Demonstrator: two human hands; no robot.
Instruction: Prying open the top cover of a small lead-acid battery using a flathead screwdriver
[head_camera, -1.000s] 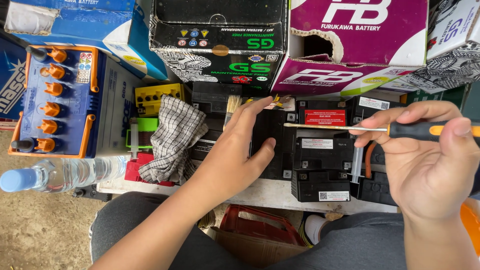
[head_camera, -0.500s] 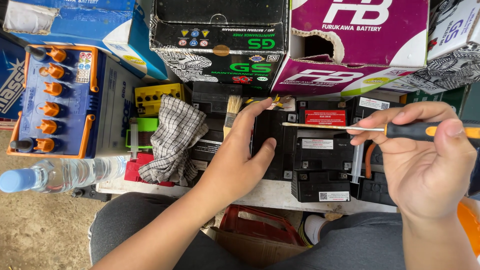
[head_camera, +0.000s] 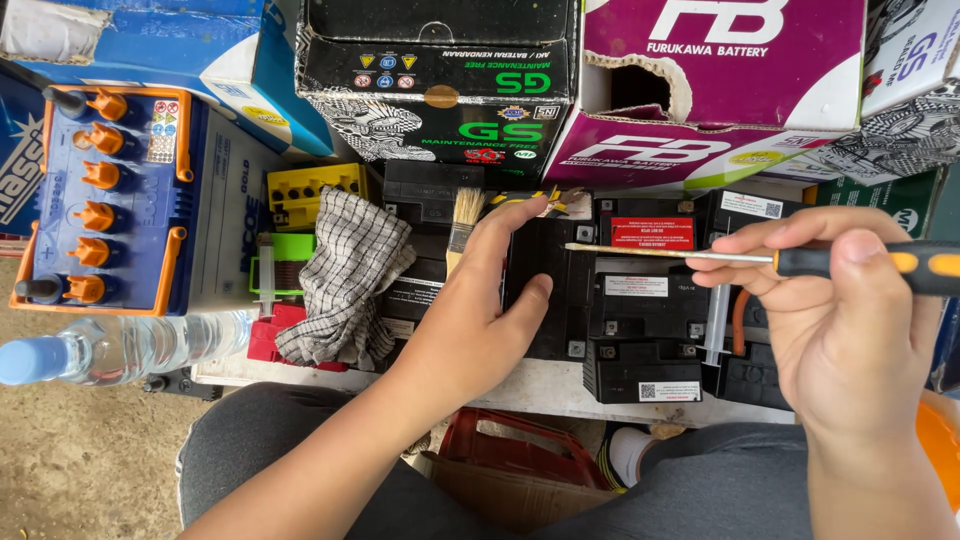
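- The left hand (head_camera: 480, 320) lay flat, fingers together and extended, on top of a small black rectangular plastic battery (head_camera: 545, 290), thumb hooked over its near-right edge; it pressed down and pinched nothing.
- The right hand (head_camera: 850, 320) was closed around the black-and-orange handle of a slim metal-shafted screwdriver (head_camera: 760, 258), held level with its tip pointing left, over the neighbouring black battery with a red label (head_camera: 640, 300) and clear of contact.
- The battery under the left hand stood upright on the pale tabletop (head_camera: 540, 385), in a row of similar black units.
- Progress, as judged: the battery was steadied and the tool raised, but the tip had not met any terminal or cap; the work on it appeared not yet started.
- Condition: casing dark, dusty and intact where visible; its top was largely hidden by the hand.
- Just beyond the fingertips lay a small wooden-handled paintbrush (head_camera: 462, 225).
- To the left sat a crumpled checked cloth (head_camera: 345, 275), a clear plastic water bottle (head_camera: 140, 345) and a large blue battery with orange caps (head_camera: 100, 200).
- Cardboard battery cartons (head_camera: 440, 80) were stacked behind.
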